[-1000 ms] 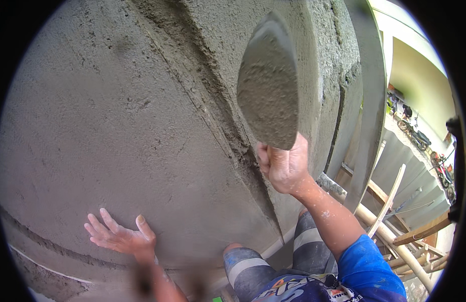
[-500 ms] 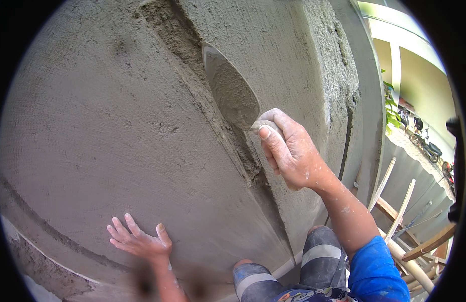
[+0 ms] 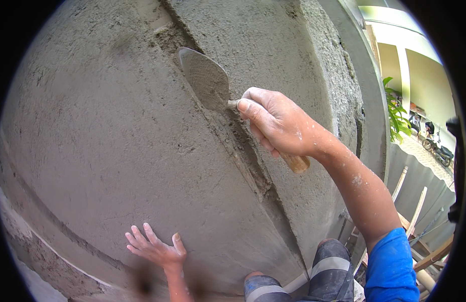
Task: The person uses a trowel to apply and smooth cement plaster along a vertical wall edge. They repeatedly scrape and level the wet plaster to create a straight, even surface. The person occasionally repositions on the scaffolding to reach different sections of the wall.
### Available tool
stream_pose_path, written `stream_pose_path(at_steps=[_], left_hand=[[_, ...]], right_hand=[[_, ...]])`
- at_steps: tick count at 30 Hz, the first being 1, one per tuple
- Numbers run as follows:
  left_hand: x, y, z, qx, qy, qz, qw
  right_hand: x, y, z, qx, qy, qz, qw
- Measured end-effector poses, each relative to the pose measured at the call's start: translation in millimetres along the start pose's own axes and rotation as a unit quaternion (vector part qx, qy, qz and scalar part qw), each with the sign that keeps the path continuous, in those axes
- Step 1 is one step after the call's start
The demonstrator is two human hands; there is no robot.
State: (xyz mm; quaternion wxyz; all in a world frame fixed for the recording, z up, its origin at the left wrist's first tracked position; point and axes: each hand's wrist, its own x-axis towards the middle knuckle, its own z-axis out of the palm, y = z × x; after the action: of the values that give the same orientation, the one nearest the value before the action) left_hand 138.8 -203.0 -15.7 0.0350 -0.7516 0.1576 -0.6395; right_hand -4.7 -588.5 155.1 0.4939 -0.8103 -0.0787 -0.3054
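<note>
1. Around the middle of our view we see a grey plastered wall (image 3: 117,151), smoother toward 8 o'clock and rough toward 1 o'clock, with a recessed groove (image 3: 280,216) running from 11 to 5 o'clock.
2. Outside, we have a pale building (image 3: 429,75) at 2 o'clock, green leaves (image 3: 395,113) between 2 and 3, a parked motorbike (image 3: 439,150) at 3, and wooden sticks (image 3: 417,209) beside corrugated sheeting (image 3: 428,176) toward 4.
3. We find the trowel (image 3: 205,78) at 11 o'clock, its grey-coated blade over the groove, tip toward 11; we cannot tell how firmly it touches.
4. The right hand (image 3: 275,121), at 2 o'clock, is closed round the trowel's handle.
5. The left hand (image 3: 157,249), at 7 o'clock, has its fingers spread and holds nothing; we cannot tell whether it touches the wall.
6. A second ago we saw the trowel raised near 12 o'clock; now it is at the groove, and the leaves have come into view.
</note>
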Motion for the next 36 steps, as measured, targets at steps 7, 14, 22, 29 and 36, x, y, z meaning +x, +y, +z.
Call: stream_pose_path(at_steps=[7,14,22,29,36], left_hand=[[0,0,-2,-0.018,-0.009,0.008,1.000],[2,3,-3,-0.005,-0.008,0.001,1.000],[3,3,-3,-0.016,0.004,0.012,1.000],[2,3,-3,-0.007,-0.007,0.009,1.000],[1,2,0,-0.011,0.005,0.003,1.000]], right_hand=[[2,-9,7,0.001,-0.013,0.020,1.000],[10,6,15,-0.127,0.046,-0.063,0.989],[-11,37,19,-0.150,0.021,-0.007,0.988],[-5,31,10,-0.052,0.040,-0.070,0.995],[-10,12,10,0.008,-0.045,0.086,0.995]])
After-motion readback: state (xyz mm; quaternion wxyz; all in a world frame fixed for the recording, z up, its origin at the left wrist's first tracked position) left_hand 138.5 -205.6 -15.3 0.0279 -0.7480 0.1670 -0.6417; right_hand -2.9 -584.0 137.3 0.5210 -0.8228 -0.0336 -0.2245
